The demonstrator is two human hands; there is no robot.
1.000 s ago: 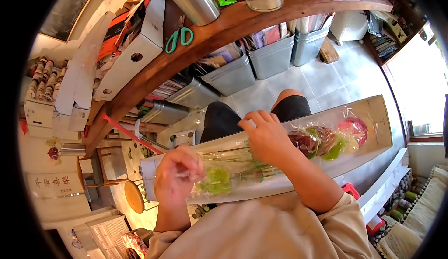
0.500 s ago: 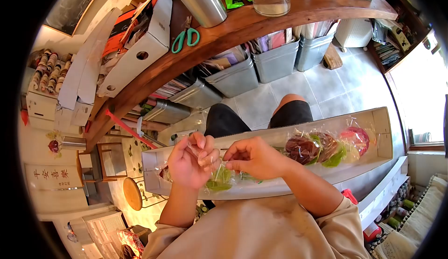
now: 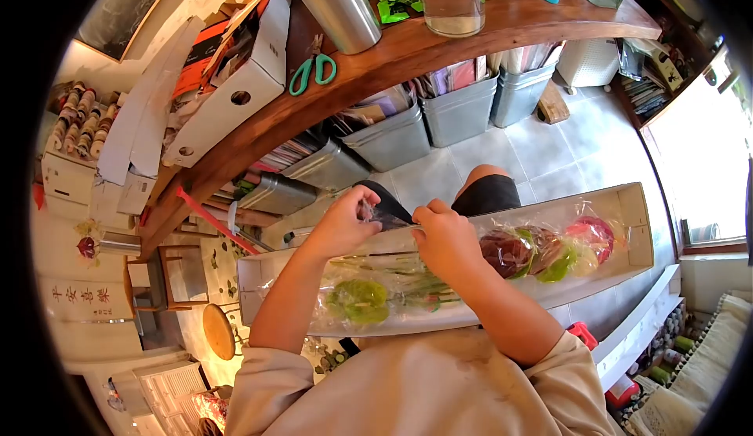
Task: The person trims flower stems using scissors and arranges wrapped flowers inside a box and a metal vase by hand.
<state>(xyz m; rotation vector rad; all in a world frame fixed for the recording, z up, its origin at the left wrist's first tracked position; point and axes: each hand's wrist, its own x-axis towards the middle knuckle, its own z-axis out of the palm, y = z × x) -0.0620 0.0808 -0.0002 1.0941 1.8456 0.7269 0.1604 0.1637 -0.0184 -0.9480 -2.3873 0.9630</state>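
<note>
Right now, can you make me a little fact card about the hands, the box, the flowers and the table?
Left hand: fingers curled at clear plastic; exact grip hard to see
Right hand: fingertips bunched together, beside the left
Box: long, white, open on top
Flowers inside: green flower, dark red flower, pinkish-red flower, under see-through plastic
Table: brown wood, with teal-handled scissors on it

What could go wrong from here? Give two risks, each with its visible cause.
The box seems to rest on the legs, so shifting them could tip it. The left hand and right hand seem to pinch clear film close to the wrapped stems; a hard tug might bend them.
</note>
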